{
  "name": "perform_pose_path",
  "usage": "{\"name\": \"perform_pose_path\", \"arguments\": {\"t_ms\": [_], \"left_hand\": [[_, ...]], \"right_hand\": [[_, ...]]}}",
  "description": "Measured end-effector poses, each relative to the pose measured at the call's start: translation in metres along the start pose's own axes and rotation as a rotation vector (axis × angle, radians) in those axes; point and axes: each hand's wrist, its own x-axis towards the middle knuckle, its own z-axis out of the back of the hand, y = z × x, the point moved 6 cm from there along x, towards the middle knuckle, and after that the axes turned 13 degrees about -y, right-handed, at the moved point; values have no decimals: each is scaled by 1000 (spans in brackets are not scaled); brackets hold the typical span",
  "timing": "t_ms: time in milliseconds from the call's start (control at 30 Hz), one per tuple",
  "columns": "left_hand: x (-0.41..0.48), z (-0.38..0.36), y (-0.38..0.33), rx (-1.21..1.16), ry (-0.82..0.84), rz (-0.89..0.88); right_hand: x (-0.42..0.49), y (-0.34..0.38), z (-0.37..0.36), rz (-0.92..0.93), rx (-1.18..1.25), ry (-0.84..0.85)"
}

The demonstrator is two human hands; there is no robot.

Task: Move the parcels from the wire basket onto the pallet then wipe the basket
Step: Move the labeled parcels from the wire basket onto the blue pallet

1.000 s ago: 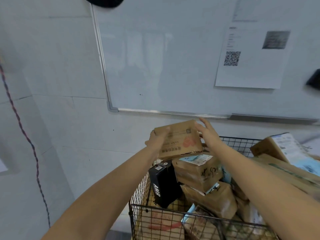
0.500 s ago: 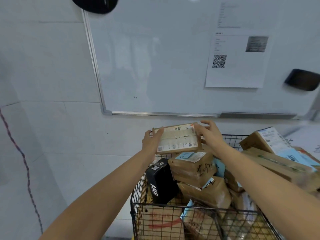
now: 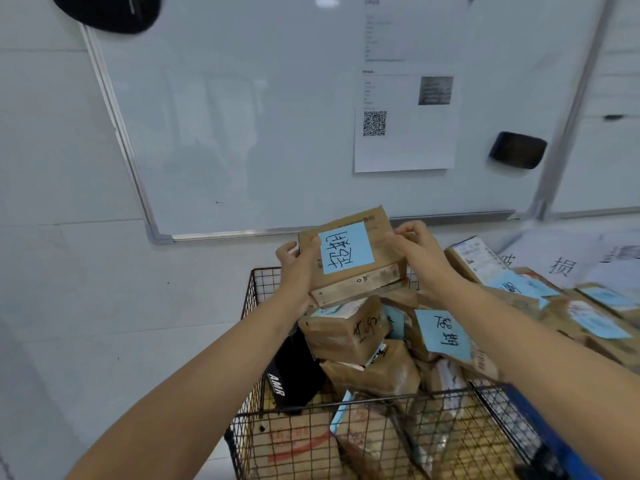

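A small brown cardboard parcel [image 3: 360, 268] with a blue handwritten note on its face is held above the pile. My left hand [image 3: 296, 265] grips its left end and my right hand [image 3: 417, 249] grips its right end. Below stands the black wire basket [image 3: 311, 441], heaped with several brown parcels [image 3: 346, 329] and a black box [image 3: 294, 372] marked AMR. Another parcel in the pile carries a blue note [image 3: 443, 332]. No pallet is in view.
A whiteboard [image 3: 259, 116] with a QR-code sheet [image 3: 403, 123] and a black eraser [image 3: 517, 150] hangs on the wall behind. More labelled parcels [image 3: 588, 313] lie to the right of the basket. A blue edge [image 3: 554, 441] runs along the basket's right side.
Both hands have turned the parcel so its face with the blue note now points toward me. The view has swung right and down, showing more of the basket.
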Motion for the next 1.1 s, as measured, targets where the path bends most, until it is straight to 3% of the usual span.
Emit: {"name": "perform_pose_path", "arguments": {"t_ms": [167, 367, 767, 933, 1100], "left_hand": [[-35, -54, -19, 76, 127, -121], [-94, -137, -35, 125, 256, -282], [-248, -338, 6, 90, 505, -349], [-305, -394, 38, 135, 566, -364], [-338, -436, 72, 207, 589, -411]], "right_hand": [[-1, 23, 46, 124, -84, 24], [-2, 33, 141, 150, -155, -19], [-14, 12, 402, 48, -227, -244], [-25, -16, 480, 26, -270, -256], [-35, -56, 545, -112, -319, -331]]}}
